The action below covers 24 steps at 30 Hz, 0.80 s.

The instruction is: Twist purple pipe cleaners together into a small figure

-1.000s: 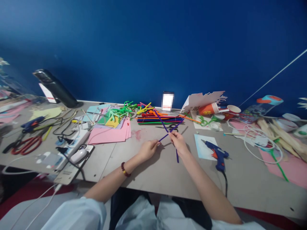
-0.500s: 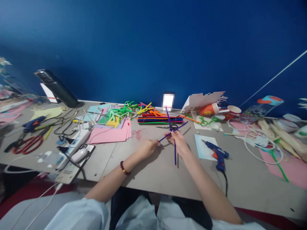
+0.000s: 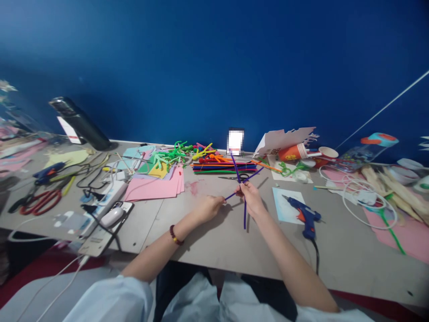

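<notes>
Free tabletop [image 3: 219, 243] between pink paper [image 3: 152, 190] and glue gun [image 3: 309, 219]; bundled stems [image 3: 221, 168] behind

Both forearms [image 3: 154, 254] slant inward over the front edge of the desk [image 3: 214, 246]; the left hand [image 3: 207, 209] curls, pinching; the right hand [image 3: 251, 199] pinches near it.

Cannot read any word or number with certainty. Can make out yellow lettering on the orange paper cup [image 3: 292, 153] and dark printed characters on the torn white paper [image 3: 284, 139] just beside — both too small and too blurred.
</notes>
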Motion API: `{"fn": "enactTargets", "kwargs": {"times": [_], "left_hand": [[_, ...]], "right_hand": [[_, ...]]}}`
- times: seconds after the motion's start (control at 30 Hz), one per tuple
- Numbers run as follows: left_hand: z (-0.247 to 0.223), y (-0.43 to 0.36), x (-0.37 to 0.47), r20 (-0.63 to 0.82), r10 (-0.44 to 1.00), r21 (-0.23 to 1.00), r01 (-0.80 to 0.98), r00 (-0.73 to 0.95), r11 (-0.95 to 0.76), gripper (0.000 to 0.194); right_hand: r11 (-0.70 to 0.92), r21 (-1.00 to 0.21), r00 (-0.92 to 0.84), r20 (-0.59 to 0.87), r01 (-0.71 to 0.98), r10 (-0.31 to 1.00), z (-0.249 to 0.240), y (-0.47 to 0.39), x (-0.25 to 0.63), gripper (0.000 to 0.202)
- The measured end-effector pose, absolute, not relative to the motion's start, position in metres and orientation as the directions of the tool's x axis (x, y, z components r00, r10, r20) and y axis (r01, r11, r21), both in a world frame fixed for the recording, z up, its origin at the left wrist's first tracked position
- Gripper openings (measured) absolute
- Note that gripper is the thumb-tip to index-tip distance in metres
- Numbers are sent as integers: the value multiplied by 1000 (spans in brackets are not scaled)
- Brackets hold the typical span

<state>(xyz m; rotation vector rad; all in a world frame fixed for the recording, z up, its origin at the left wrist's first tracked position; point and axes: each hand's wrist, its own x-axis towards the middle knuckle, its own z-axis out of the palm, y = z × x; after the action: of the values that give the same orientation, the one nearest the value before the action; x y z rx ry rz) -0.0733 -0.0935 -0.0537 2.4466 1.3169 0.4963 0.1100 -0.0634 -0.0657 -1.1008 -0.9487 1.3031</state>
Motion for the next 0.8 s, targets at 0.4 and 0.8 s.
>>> {"fn": "enactTargets", "kwargs": {"times": [0.4,0.8], "left_hand": [[-53,-81,-89,-91,902,995,79,422,64,28],[-71,-79,-80,-179,903,956,-147,391,253,36]], "right_hand": [[-322,-938,-499,-220,-127,838,-46,-80,116,31],[-406,-912,-652,-340,54,677,-43,-93,101,34]]}}
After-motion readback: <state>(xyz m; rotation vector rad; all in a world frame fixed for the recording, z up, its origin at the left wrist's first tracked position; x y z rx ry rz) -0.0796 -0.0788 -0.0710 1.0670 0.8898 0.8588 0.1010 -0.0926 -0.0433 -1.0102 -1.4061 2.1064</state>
